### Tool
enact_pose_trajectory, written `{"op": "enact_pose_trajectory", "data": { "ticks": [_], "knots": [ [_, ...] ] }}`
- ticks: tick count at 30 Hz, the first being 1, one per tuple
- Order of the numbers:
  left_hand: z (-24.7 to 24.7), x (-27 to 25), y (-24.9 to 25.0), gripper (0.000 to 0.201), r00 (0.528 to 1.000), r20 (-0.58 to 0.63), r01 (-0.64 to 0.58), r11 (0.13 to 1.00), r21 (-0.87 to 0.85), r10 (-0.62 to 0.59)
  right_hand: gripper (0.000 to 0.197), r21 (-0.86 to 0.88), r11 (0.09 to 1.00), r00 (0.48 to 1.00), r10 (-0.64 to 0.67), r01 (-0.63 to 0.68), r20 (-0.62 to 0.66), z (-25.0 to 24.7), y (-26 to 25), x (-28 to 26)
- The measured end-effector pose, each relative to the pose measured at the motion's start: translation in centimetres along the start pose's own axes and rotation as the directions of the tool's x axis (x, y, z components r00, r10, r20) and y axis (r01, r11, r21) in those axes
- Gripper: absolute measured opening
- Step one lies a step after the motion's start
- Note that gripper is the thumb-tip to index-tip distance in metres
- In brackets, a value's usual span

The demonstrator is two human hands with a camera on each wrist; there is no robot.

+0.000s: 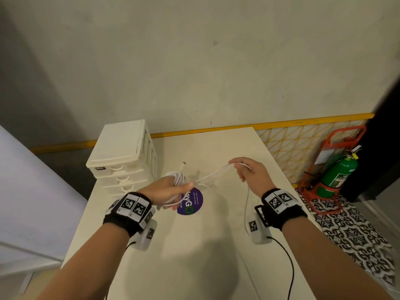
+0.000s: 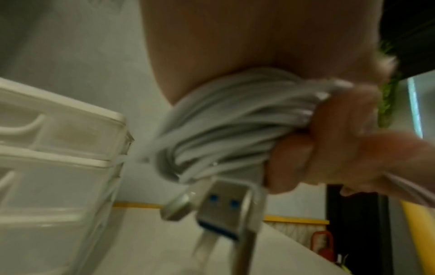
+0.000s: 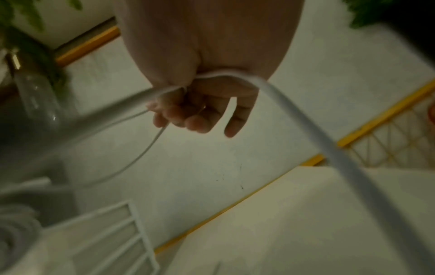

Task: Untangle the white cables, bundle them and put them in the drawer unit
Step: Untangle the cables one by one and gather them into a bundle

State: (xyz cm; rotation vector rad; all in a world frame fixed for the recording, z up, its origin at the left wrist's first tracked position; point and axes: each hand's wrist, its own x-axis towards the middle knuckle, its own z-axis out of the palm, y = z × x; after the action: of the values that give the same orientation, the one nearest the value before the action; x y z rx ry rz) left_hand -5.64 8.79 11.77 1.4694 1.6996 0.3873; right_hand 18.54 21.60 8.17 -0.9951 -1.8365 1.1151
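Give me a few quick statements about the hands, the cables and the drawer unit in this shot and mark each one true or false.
1. The left hand grips a coiled white cable bundle. True.
2. The right hand is idle and holds nothing. False: it pinches a loose cable strand stretched toward the left hand.
3. The drawer unit stands on the table at the far left. True.
4. A drawer is pulled out with cables inside. False: all visible drawers look closed.
5. A USB plug hangs below the bundle. True.
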Motion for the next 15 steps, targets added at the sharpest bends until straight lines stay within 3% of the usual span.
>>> {"op": "enact_pose_trajectory", "data": {
  "ticks": [2,3,5,6,8,10,13,15],
  "knots": [
    [0.7,-0.3,0.7,0.047,0.998,0.058,-0.041,0.999,0.012,0.04,0.018,-0.155,0.987,0.999,-0.038,0.037,-0.008,-0.5,1.1,0.5],
    [1.1,-0.3,0.9,0.039,0.998,0.045,-0.048,0.998,0.048,0.046,0.016,-0.316,0.947,0.999,-0.042,0.049,0.028,-0.6,1.7,0.6],
    [1.5,0.0,1.3,0.026,0.998,-0.032,-0.056,0.997,0.05,0.058,0.021,-0.653,0.754,0.994,0.002,0.072,0.111,-0.7,2.3,0.6],
    [1.7,0.1,1.3,0.023,0.997,-0.067,-0.047,0.999,-0.02,0.046,0.03,-0.71,0.698,0.99,0.017,0.088,0.14,-0.5,2.2,0.4],
    [1.7,0.5,1.3,0.026,0.995,-0.096,-0.014,0.978,-0.208,-0.007,0.046,-0.626,0.764,0.98,-0.045,0.158,0.192,0.2,1.0,-0.1],
    [1.9,0.6,1.6,0.033,0.996,-0.081,0.009,0.946,-0.325,-0.037,0.044,-0.375,0.907,0.959,-0.089,0.19,0.27,1.5,-0.8,-0.9],
    [2.4,0.4,2.3,0.032,0.998,-0.063,0.001,0.91,-0.414,-0.03,0.042,-0.063,0.996,0.909,-0.026,0.057,0.415,3.9,-2.1,-2.2],
    [2.5,0.2,2.7,0.028,0.998,-0.056,-0.003,0.898,-0.441,-0.025,0.042,-0.007,1.0,0.902,-0.006,0.01,0.431,4.8,-2.0,-2.6]
  ]
}}
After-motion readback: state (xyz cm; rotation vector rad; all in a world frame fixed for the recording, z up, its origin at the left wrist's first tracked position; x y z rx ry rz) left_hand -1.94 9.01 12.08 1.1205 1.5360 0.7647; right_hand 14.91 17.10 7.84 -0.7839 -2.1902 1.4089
